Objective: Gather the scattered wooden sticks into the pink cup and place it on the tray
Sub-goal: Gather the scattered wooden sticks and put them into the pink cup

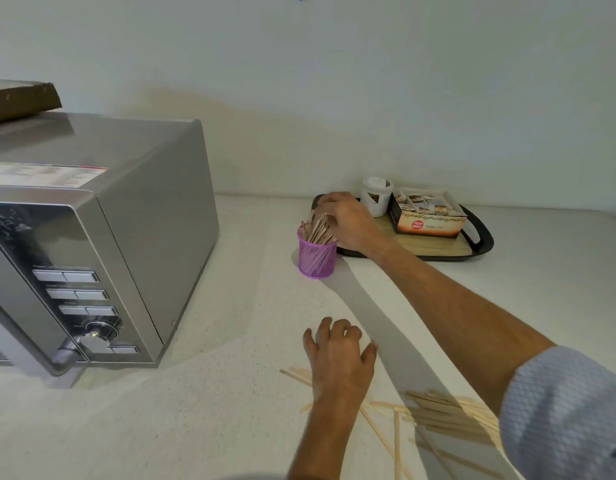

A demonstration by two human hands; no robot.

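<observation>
Reaching right hand [348,220] touching pink cup [316,254], tray [486,242] just beside

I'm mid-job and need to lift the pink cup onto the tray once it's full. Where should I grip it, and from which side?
Grip the pink cup around its mesh wall, below the rim, coming in from the right side, where the right hand already is. It stands upright on the counter and sticks fan out of the top, so a top grasp would likely disturb them. The tray lies just to its right.

Steel microwave [92,237] left; white jar [376,199], perhaps tea box [429,216].
</observation>
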